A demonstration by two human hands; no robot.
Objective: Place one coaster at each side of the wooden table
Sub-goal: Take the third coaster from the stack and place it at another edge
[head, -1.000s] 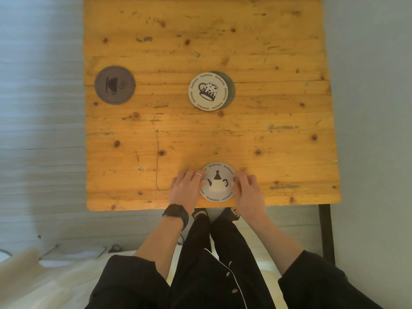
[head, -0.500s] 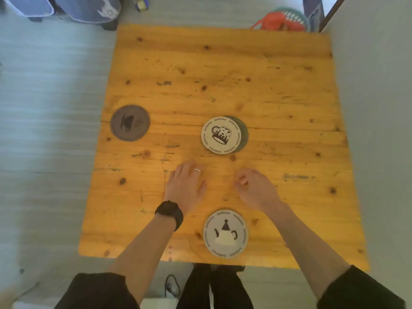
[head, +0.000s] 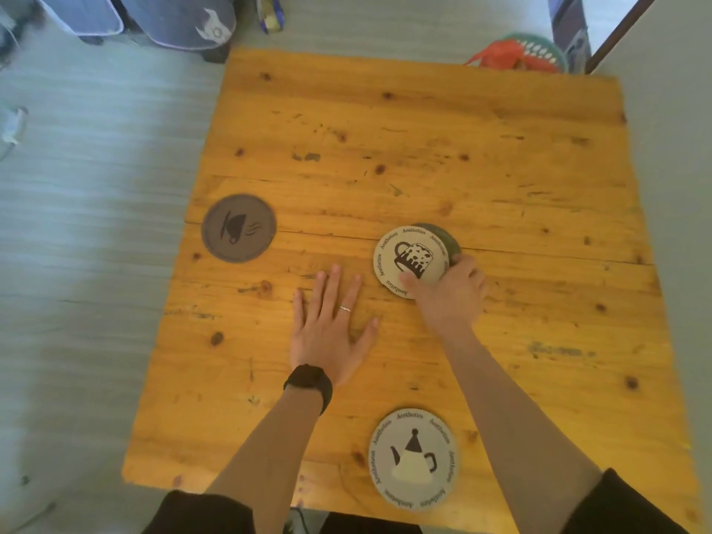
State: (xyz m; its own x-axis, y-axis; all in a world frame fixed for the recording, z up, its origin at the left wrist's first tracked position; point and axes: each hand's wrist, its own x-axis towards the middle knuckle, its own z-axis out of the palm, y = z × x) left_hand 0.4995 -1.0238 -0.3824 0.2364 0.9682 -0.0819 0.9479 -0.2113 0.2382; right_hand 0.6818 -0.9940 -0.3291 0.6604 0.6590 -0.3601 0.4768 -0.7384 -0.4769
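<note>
On the wooden table (head: 481, 156) a white teapot coaster (head: 413, 459) lies at the near edge. A dark grey cup coaster (head: 239, 228) lies at the left edge. In the middle, a white mug coaster (head: 409, 256) sits on a dark green coaster (head: 449, 237) that peeks out behind it. My right hand (head: 450, 292) grips the mug coaster, thumb on its face and fingers at its right rim. My left hand (head: 331, 323) rests flat on the wood, fingers spread, just left of that stack.
A wall runs along the table's right side. Beyond the far edge stand a green basket with red cloth (head: 528, 53) and blue-grey bags (head: 185, 21) on the floor. Grey floor lies to the left.
Both hands left the teapot coaster at the near edge and moved forward. The right hand has taken hold of the mug coaster; the left hand has flattened on the table.
</note>
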